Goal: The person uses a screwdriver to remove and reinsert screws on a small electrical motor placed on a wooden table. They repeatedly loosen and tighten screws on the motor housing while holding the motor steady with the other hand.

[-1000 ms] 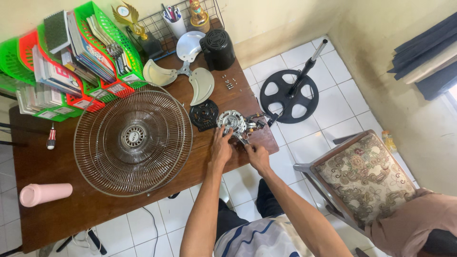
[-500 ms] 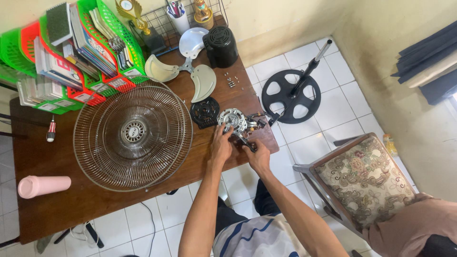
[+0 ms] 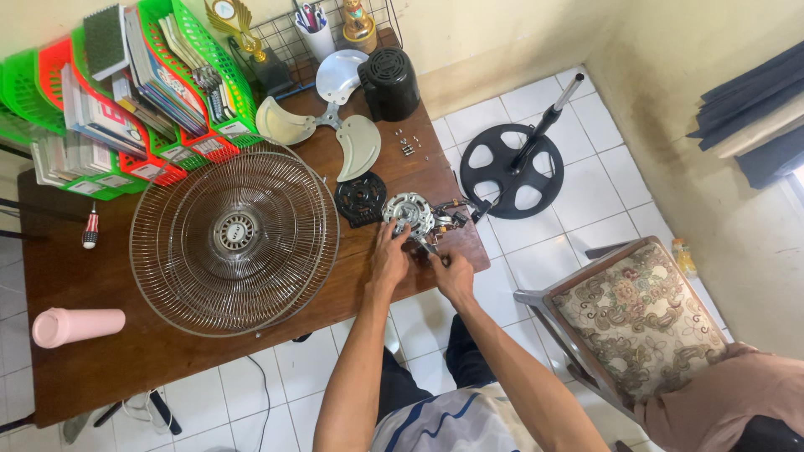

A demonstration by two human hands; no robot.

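- The left hand (image 3: 389, 259) is resting on the wooden table (image 3: 109, 368) near its right front corner; its fingers are reaching up and touching the near rim of the round metal fan motor (image 3: 409, 211), curled loosely around that edge rather than closed tight
- The right hand (image 3: 453, 274) is sitting just beside the left, at the table's edge; its fingers are pinched shut on a small dark tool or part (image 3: 425, 249) that is pointing toward the motor; what exactly it is cannot be told
- The motor is lying on the table between a black round cover (image 3: 360, 199) on its left and a tangle of wires (image 3: 453, 218) on its right
- The wire fan guards (image 3: 234, 240) are lying stacked flat in the table's middle, well apart from the hands; the cream fan blade (image 3: 335, 125) and a black motor housing (image 3: 390, 82) are sitting behind them
- A pink bottle (image 3: 77, 326) is lying on its side at the left front; a small screwdriver (image 3: 90, 228) is lying near the left edge
- The black fan base with pole (image 3: 511, 171) is lying on the tiled floor; a patterned chair (image 3: 636, 322) is standing to the right
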